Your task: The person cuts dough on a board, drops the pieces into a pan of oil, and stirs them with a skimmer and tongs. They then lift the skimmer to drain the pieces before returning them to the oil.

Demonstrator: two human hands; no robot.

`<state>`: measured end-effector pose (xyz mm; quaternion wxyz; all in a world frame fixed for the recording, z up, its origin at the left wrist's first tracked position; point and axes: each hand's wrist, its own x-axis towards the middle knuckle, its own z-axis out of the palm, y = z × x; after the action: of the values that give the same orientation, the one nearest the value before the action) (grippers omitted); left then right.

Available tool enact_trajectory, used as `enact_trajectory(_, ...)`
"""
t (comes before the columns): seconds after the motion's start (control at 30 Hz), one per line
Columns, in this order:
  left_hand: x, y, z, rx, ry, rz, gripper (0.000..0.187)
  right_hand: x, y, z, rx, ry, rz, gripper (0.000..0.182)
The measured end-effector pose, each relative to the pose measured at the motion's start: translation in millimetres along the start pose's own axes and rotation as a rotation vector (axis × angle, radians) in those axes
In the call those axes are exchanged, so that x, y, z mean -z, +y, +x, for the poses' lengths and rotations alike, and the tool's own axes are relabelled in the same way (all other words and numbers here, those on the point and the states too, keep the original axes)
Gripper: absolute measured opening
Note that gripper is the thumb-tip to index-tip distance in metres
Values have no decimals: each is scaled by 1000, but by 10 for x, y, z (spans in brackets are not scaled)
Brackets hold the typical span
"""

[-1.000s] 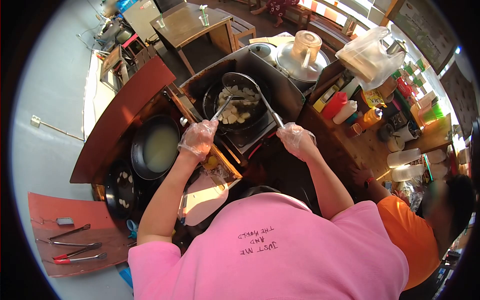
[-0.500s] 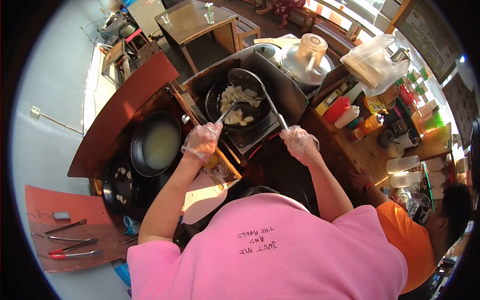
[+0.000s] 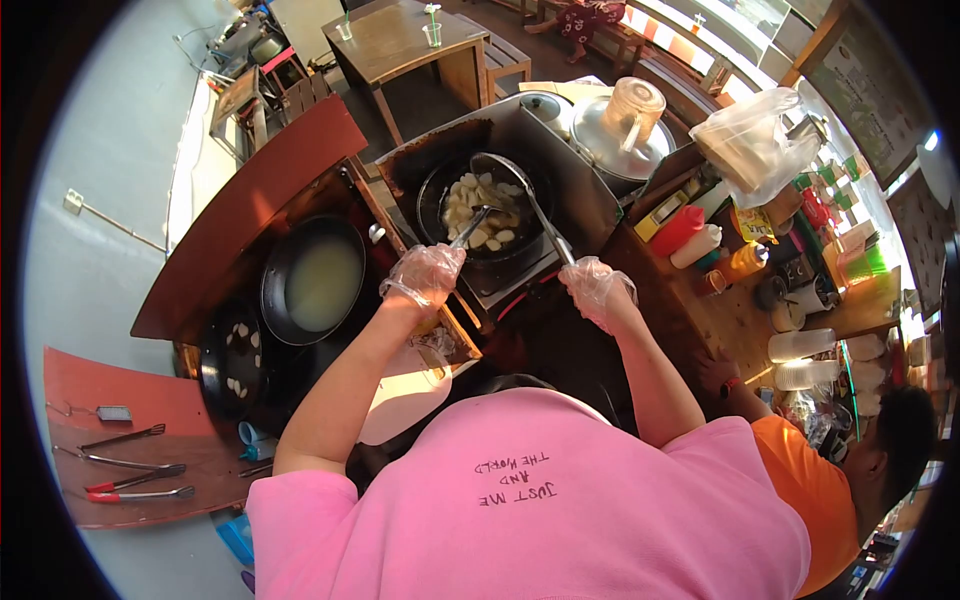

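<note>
Clear plastic gloves cover both my hands. My left hand (image 3: 425, 275) is closed around a slim metal cooking utensil (image 3: 467, 231), whose dark tip is among pale food pieces (image 3: 466, 203) in a black wok (image 3: 428, 217). In my right hand (image 3: 597, 290) is the long handle of a skimmer (image 3: 540, 215). The skimmer's round head is tilted edge-on at the far side of the wok, over the food. Its lower part is hard to make out against the dark pan.
Metal guards (image 3: 575, 175) surround the wok. To the left are a pan of cloudy liquid (image 3: 320, 285) and a dark pan with several pale pieces (image 3: 238, 345). Tongs (image 3: 140, 492) lie on a red board. At right are sauce bottles (image 3: 697, 245) and a person in orange (image 3: 805, 485).
The skimmer's head has tipped from face-up to edge-on and dropped toward the food. My left hand has shifted slightly right, bringing its utensil further over the pieces.
</note>
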<state>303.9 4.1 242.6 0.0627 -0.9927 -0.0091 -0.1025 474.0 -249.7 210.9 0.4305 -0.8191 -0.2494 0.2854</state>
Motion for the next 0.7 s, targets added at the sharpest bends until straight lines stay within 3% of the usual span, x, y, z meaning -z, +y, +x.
enact_trajectory(0.03, 10, -6, 0, -39, -19, 2, 10, -5, -1, 15, 15, -4, -139, 31)
enact_trajectory(0.17, 157, -3, -50, -53, -92, 1, 11, 3, -182, -105, 86, 12, -205, 30)
enact_trajectory(0.23, 369, -33, -96, -68, -68, 17, 11, 30, -265, -158, 289, 118, -502, 28)
enact_trajectory(0.33, 503, -135, -138, -27, -162, -29, 14, 7, -232, -68, 310, 90, -668, 29)
enact_trajectory(0.47, 641, -251, -20, 7, -96, -23, 17, -60, -114, 94, 325, 123, -688, 33)
enact_trajectory(0.53, 564, -308, 52, 12, -63, -5, 19, -1, -353, -13, 71, 69, -447, 39)
enact_trajectory(0.7, 56, -334, 330, 5, 78, 95, 20, -29, -283, 51, 97, 97, -506, 42)
